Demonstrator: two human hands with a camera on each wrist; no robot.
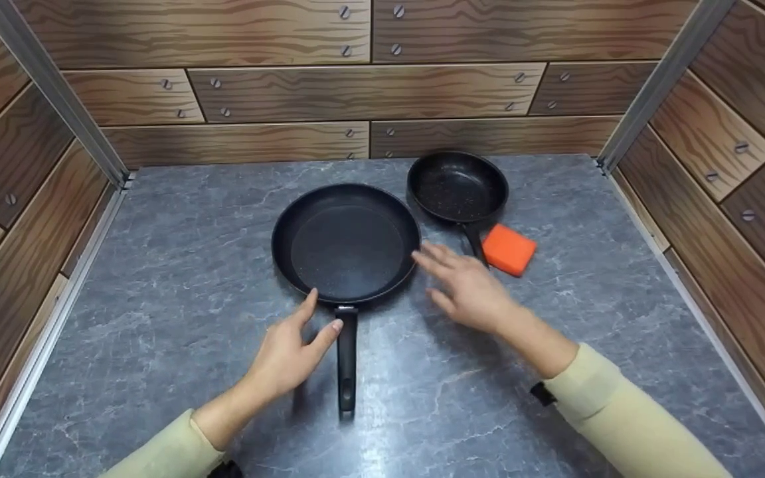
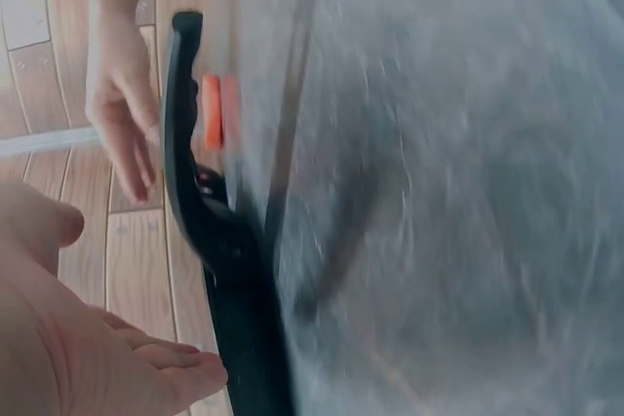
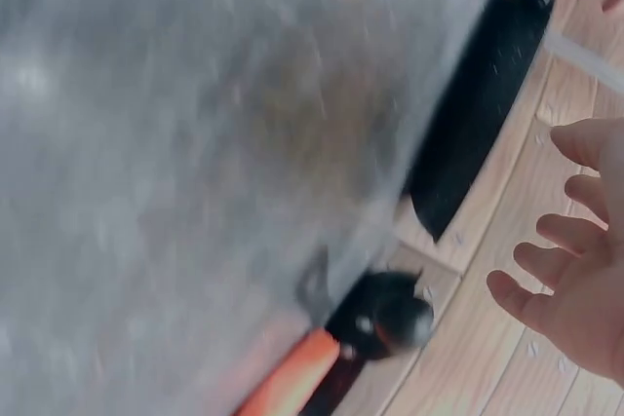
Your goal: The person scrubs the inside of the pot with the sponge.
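Observation:
A large black frying pan [image 1: 349,252] rests on the grey marbled surface, its handle [image 1: 347,358] toward me. My left hand [image 1: 286,355] is at the pan's near left side, index finger by the rim and thumb beside the handle. In the left wrist view, that hand [image 2: 107,358] has its fingers extended along the pan's side wall [image 2: 249,348]. Over by the right rim, my right hand [image 1: 472,292] holds nothing; its fingers reach toward the pan. The right wrist view shows this hand [image 3: 585,270] with fingers spread, apart from the pan [image 3: 483,114].
Behind and right stands a smaller black pan [image 1: 457,186], its handle partly hidden by my right hand. An orange sponge [image 1: 509,249] lies next to that handle. Wood-patterned walls [image 1: 369,93] and metal rails enclose the grey worktop [image 1: 176,265] on three sides.

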